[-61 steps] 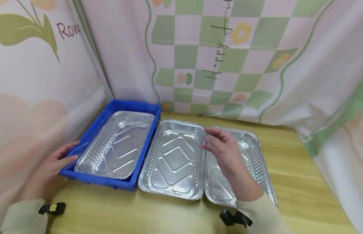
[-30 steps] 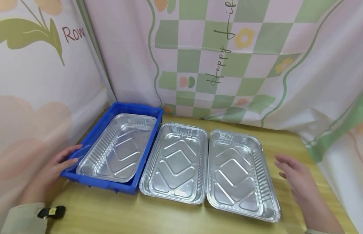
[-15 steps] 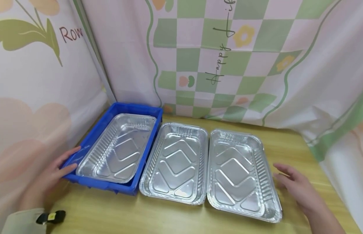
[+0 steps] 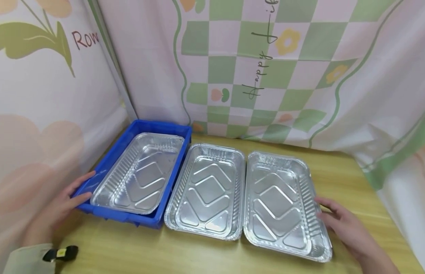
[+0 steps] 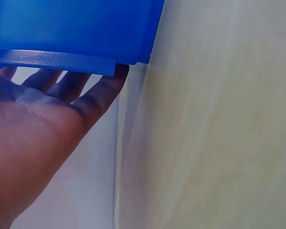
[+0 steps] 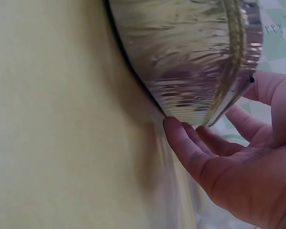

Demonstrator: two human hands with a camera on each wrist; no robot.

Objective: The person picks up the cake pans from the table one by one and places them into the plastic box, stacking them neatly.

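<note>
Three silver foil trays lie in a row in the head view. The left foil tray point(image 4: 140, 173) sits inside a blue plastic bin point(image 4: 124, 217); the middle foil tray point(image 4: 207, 190) and right foil tray point(image 4: 277, 201) lie on the table. My left hand point(image 4: 59, 205) rests at the bin's left edge. In the left wrist view, its extended fingers point(image 5: 102, 93) reach under the blue rim. At the right foil tray's outer long side, my right hand point(image 4: 347, 226) touches the rim. The right wrist view shows fingertips point(image 6: 174, 126) against the ribbed foil wall and the thumb near the rim.
The wooden table point(image 4: 195, 255) extends in front of the trays and to their right. A checked green and white curtain point(image 4: 260, 76) hangs behind, and a white printed curtain point(image 4: 34, 114) closes off the left side. The bin stands against the middle foil tray.
My right hand has left its place over the middle and right foil trays, moved right, then come in to the right tray's outer side. My left hand has stayed at the bin.
</note>
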